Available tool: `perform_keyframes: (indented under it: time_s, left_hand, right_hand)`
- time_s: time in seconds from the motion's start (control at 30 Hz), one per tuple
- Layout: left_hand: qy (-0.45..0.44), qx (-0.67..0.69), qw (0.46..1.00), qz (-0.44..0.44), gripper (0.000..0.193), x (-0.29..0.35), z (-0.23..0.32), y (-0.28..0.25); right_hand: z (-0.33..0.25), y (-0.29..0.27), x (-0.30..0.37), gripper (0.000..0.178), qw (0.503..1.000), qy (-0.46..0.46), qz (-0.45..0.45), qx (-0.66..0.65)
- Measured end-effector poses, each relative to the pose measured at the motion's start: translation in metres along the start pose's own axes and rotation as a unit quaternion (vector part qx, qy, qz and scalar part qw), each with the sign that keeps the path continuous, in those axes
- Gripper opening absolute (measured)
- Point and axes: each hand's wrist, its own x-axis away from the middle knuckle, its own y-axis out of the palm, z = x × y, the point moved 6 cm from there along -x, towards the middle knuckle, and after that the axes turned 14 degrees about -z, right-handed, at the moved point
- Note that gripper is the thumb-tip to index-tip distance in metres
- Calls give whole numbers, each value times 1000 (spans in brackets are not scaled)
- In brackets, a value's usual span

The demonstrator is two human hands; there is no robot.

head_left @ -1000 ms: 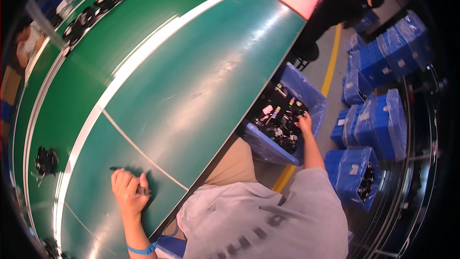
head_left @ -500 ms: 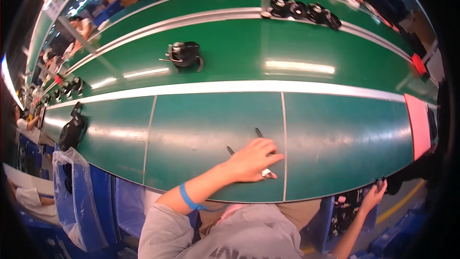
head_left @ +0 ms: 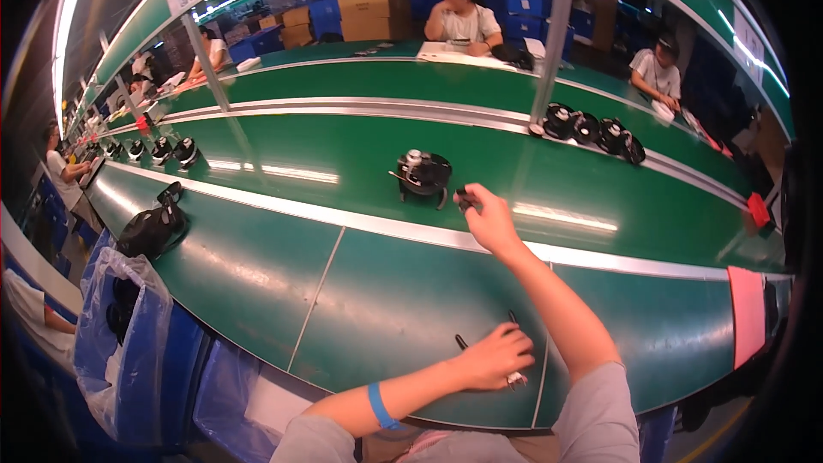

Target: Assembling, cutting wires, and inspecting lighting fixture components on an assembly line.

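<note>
My left hand (head_left: 499,357) lies low over the near worktop, fingers curled round a plier-like tool. Two black handles (head_left: 461,342) stick out on its far side, and a silver metal end (head_left: 515,379) shows by the fingertips; the palm hides the middle. Stretched over the green belt, my right hand (head_left: 490,221) pinches a small black part (head_left: 465,200) whose kind I cannot make out. Just left of it, apart from the fingers, stands a round black assembly (head_left: 423,174) with a silver top piece and dangling strips.
A black pouch-like item (head_left: 154,230) lies at the worktop's left. Several round black units (head_left: 591,129) stand on the far rail, more (head_left: 163,150) at far left. A pink sheet (head_left: 746,317) covers the right end. Plastic-lined blue bins (head_left: 124,334) stand left. People work across the belt.
My right hand has come from beside the parts bin at lower right to above the belt, holding a small black part. The left hand stays on its tool. The view has tilted up.
</note>
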Motion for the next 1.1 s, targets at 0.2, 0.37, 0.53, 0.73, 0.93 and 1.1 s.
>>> perform_keyframes:
  time_s: [0.2, 0.37, 0.53, 0.73, 0.93, 1.1]
  left_hand:
    - [-19, 13, 999, -28, 34, -4, -2, 7]
    - [11, 4, 999, 43, 26, -4, -3, 10]
    - [16, 16, 999, 35, 23, -1, 0, -1]
    - [14, 0, 999, 37, 20, -7, 1, 8]
    - [20, 25, 999, 17, 23, -4, 10, 6]
    - [-47, -27, 997, -61, 27, -7, 0, -10]
  right_hand:
    - [-31, 22, -83, 51, 959, 53, 23, 278]
    - [-22, 22, -100, 26, 942, 130, 5, 310]
    - [-10, -2, -77, 23, 952, 61, 7, 298]
    - [-11, -115, 51, 36, 967, 7, 45, 250]
    - [-64, -239, 306, 30, 929, 184, 175, 270]
    - [-111, -283, 496, 31, 861, 324, 362, 148]
